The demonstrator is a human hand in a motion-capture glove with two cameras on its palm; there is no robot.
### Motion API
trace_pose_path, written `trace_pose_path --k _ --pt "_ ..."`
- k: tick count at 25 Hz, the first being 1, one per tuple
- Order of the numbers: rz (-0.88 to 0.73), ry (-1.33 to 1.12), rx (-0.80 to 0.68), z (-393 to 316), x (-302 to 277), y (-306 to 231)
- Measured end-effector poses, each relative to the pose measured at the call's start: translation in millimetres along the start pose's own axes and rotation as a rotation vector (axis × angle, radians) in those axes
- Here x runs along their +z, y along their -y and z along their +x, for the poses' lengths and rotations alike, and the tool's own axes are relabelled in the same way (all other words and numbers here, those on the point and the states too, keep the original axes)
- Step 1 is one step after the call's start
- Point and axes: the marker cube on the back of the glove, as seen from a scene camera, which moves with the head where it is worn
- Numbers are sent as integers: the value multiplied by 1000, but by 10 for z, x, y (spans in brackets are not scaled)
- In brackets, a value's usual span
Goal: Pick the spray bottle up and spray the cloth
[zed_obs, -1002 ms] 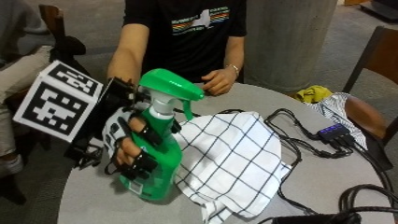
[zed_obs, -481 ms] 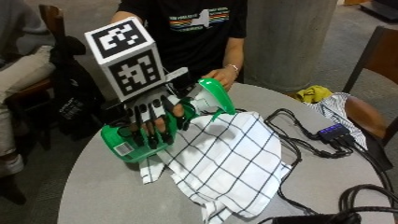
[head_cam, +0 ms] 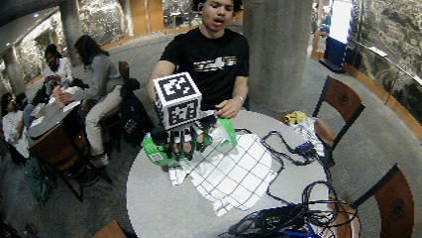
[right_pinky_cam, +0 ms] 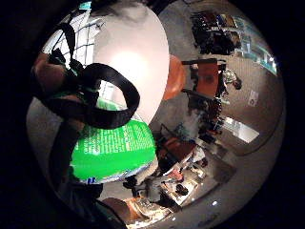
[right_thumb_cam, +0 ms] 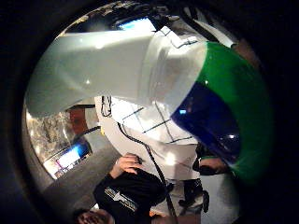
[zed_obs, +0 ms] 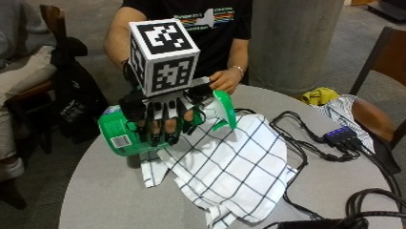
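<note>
Spray bottle (zed_obs: 136,133) — lifted clear of the table (zed_obs: 101,200), tipped sideways, nozzle over the checked cloth (zed_obs: 228,167) — gloved right hand (zed_obs: 162,119), fingers curled round its body; pick-up done, spraying judged not yet confirmed.

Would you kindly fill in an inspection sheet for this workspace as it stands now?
Surface: round grey table, partly covered by the cloth.
Job's things: green spray bottle held tipped on its side above the table, nozzle end over the white checked cloth, which lies spread and rumpled.
Clutter: yellow item on the far chair.
Hands: gloved right hand grips the bottle; bare hand rests at the table edge.
Cables: black cables and a small hub beside the cloth.
Surroundings: chairs, a pillar.
</note>
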Motion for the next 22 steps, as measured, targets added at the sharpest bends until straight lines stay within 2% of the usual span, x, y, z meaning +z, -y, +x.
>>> trace_pose_path --k 11,22 --pt "-18 -62 16 -45 7 -68" --pt "365 433 -206 -301 -284 -249"
